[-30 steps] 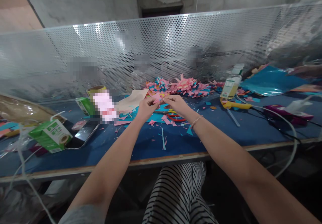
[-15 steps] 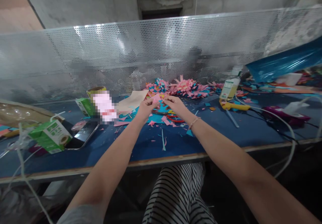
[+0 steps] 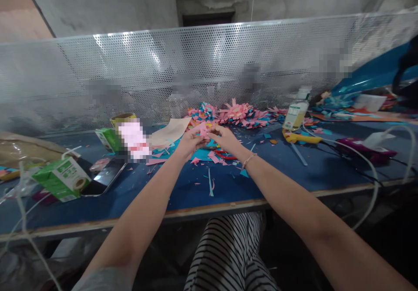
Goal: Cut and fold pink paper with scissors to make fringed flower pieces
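Observation:
Over the middle of the table, my left hand (image 3: 192, 143) and my right hand (image 3: 225, 137) meet around a small piece of pink paper (image 3: 203, 130). The left fingers pinch it from the left side, and the right fingertips close on its right edge. Beneath the hands lie blue paper (image 3: 202, 155) and pink scraps (image 3: 214, 156). A red-handled tool (image 3: 227, 155) shows partly behind my right wrist; its kind is hidden. Just beyond, pink and blue fringed paper flowers (image 3: 240, 111) are heaped against the perforated screen.
A beige paper sheet (image 3: 170, 131), a lit phone (image 3: 133, 138), a green drink carton (image 3: 62, 178) and a dark phone (image 3: 104, 178) are on the left. To the right stand a bottle (image 3: 295, 113), a yellow glue gun (image 3: 302, 138) and cables. A perforated metal screen (image 3: 130, 73) borders the back.
My right fingers have come closer to the left ones, both now on the pink paper. The view has shifted slightly. A dark shape has appeared at the far right beside the blue sheet.

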`<state>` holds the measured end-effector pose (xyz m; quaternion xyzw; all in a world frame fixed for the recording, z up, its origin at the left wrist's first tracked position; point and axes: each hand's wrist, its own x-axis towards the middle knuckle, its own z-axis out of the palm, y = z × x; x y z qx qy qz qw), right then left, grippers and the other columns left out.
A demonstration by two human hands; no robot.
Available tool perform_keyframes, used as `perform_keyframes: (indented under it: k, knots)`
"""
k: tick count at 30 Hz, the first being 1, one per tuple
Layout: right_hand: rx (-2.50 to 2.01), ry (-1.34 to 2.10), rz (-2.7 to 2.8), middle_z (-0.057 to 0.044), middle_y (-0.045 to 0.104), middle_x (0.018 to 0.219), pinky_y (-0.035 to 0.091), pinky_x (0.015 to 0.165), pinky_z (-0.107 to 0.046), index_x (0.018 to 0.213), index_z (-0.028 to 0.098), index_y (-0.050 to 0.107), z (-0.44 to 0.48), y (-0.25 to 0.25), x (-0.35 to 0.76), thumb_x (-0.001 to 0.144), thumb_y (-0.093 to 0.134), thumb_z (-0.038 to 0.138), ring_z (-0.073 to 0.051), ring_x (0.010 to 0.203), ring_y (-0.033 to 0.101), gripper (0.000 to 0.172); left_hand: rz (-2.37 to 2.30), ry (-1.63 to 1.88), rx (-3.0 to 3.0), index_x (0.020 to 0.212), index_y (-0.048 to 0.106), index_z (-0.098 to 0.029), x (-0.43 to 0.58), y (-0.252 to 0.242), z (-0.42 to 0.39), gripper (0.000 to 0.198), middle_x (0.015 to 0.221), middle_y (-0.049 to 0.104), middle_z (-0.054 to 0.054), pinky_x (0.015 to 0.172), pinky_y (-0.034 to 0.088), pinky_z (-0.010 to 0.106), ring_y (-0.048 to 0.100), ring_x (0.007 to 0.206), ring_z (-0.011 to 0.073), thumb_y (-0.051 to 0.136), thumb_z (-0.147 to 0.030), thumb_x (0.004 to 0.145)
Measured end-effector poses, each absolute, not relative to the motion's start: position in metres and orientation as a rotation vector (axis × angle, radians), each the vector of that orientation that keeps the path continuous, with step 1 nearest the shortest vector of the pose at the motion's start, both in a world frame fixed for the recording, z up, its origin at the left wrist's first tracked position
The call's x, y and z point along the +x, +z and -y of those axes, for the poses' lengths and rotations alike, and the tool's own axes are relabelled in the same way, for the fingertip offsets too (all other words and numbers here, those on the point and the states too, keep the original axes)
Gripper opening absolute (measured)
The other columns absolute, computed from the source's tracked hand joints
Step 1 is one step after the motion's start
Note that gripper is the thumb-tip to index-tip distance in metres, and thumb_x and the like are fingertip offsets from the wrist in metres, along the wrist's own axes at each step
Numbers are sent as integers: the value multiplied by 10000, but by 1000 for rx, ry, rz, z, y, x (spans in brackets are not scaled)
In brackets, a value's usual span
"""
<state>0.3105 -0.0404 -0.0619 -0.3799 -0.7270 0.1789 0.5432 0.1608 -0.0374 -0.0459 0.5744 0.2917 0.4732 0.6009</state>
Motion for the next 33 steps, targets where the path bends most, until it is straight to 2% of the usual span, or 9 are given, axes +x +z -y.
perform_keyframes:
  k: [2,4,12,18,25,29,33]
  knots:
    - [-942,388,1748,-17,570,680,390,632,-261,704,151,596,42,-61,311,712,507,316,-119,640,491,188,-708,1094,1365,923,545,-136,162,-47,38,320,653,638,18,659,507,267,622,596,115,671,-134,629]
    - [-987,371,1743,-10,558,628,374,598,-250,662,143,600,41,-61,311,701,511,314,-112,602,474,197,-739,1095,1394,903,516,-130,163,-47,39,341,630,629,17,649,506,284,624,586,127,696,-169,616]
    - [-951,617,1628,-3,588,602,387,542,-230,636,145,619,31,-68,313,627,564,301,-105,549,500,166,-753,1100,1382,712,494,-130,165,-49,42,212,590,632,27,662,502,274,633,604,132,676,-137,605]
    - [-955,612,1643,1,568,586,383,521,-219,614,144,602,35,-67,312,622,564,299,-98,537,487,160,-776,1093,1301,651,462,-139,167,-47,45,202,544,625,23,624,497,247,629,562,126,646,-80,591]
    - [-1004,632,1663,15,515,553,347,473,-207,606,141,578,36,-67,312,638,544,314,-79,497,434,180,-847,1096,1409,630,538,-125,164,-51,38,191,571,637,38,631,498,290,625,570,151,704,-201,573]
    - [-1024,678,1656,17,502,560,377,461,-207,600,144,545,37,-67,310,652,552,343,-83,496,449,205,-887,1090,1539,620,594,-121,160,-55,32,219,583,643,42,607,489,294,612,561,154,706,-300,564]
    - [-994,844,1592,26,473,568,405,468,-211,622,151,497,39,-67,305,691,508,331,-80,492,465,193,-888,1124,1560,612,605,-120,158,-57,29,234,579,640,31,608,478,280,588,534,130,703,-325,554]
